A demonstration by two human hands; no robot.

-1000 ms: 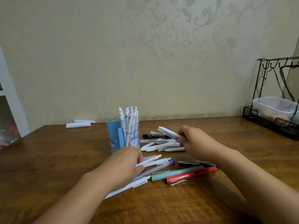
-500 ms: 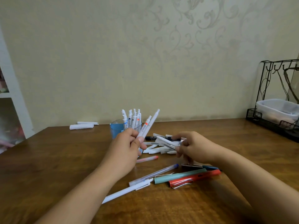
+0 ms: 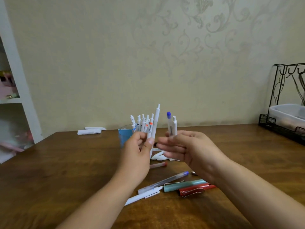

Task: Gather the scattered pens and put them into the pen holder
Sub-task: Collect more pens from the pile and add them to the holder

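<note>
- The left hand [image 3: 135, 154] was raised above the table [image 3: 66, 171], its fingers curled round two white pens [image 3: 154, 124]; the thumb pressed them against the fingers, and the pens stood nearly upright, their tops well above the knuckles.
- The right hand [image 3: 186, 151] pinched a blue-capped pen [image 3: 169, 124] and a white pen [image 3: 174, 124] behind it, both upright, their lower ends hidden in the curled fingers.
- The blue pen holder [image 3: 124, 134] stood just behind the left hand, already bristling with white pens.
- Loose on the table lay a clear blue-tipped pen [image 3: 165, 180], a teal pen [image 3: 183, 185], a red pen [image 3: 194, 190], a long white pen [image 3: 142, 196] and a red-tipped pen [image 3: 158, 165].
</note>
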